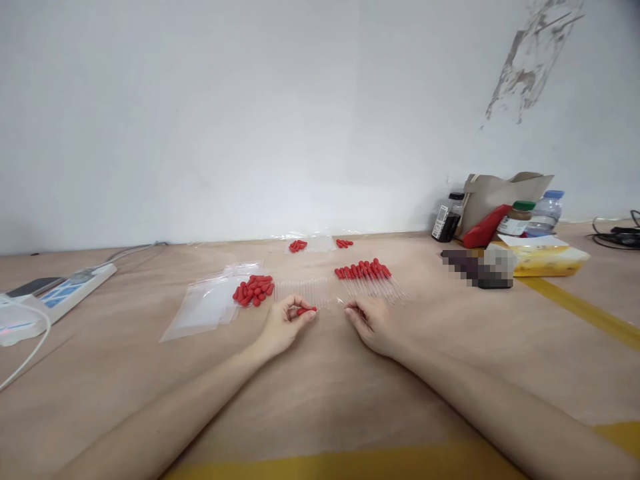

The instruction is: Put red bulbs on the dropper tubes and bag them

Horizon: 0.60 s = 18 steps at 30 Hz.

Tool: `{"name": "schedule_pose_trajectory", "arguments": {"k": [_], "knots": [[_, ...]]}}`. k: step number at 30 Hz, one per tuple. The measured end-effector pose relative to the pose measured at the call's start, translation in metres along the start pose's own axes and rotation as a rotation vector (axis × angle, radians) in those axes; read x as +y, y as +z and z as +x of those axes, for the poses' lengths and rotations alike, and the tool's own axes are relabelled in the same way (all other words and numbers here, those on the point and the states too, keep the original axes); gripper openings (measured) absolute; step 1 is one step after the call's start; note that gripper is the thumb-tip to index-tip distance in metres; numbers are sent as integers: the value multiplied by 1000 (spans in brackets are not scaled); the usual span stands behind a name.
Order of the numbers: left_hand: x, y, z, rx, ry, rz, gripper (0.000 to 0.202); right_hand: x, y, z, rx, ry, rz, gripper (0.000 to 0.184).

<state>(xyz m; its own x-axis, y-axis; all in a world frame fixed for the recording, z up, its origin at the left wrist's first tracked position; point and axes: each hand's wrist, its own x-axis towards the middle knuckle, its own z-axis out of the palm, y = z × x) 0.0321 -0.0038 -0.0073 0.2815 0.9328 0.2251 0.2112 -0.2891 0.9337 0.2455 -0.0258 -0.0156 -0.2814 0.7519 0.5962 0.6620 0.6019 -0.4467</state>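
My left hand (281, 328) pinches a red rubber dropper bulb (307, 311) between thumb and fingers, just above the table. Facing it across a small gap, my right hand (374, 325) is closed on a thin clear dropper tube (340, 301), whose end pokes out toward the left. Behind my left hand lies a row of bare clear tubes (300, 289). A heap of loose red bulbs (254, 291) sits to the left of that row. Beyond my right hand, several droppers with red bulbs fitted (367, 270) lie side by side.
Clear plastic bags (200, 310) lie flat at the left. Bags with red bulbs (298, 246) rest by the wall. A power strip (65, 297) stands far left. At the right are a tissue pack (550, 259), a dark bottle (447, 219) and a grey bag (493, 197).
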Motion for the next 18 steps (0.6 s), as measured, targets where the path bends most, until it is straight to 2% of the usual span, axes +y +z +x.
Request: {"name": "schedule_pose_trajectory", "arguments": {"k": [4, 7, 15, 18], "knots": [[-7, 7, -4, 45, 137, 164, 24, 2, 1, -3, -12, -59, -40, 14], [-4, 6, -8, 8, 170, 296, 26, 2, 3, -4, -15, -106, -41, 15], [-2, 7, -9, -58, 253, 370, 26, -1, 4, -4, -25, -165, -80, 14], [-1, 8, -10, -47, 268, 382, 25, -4, 3, -4, -33, -172, -66, 15]]}}
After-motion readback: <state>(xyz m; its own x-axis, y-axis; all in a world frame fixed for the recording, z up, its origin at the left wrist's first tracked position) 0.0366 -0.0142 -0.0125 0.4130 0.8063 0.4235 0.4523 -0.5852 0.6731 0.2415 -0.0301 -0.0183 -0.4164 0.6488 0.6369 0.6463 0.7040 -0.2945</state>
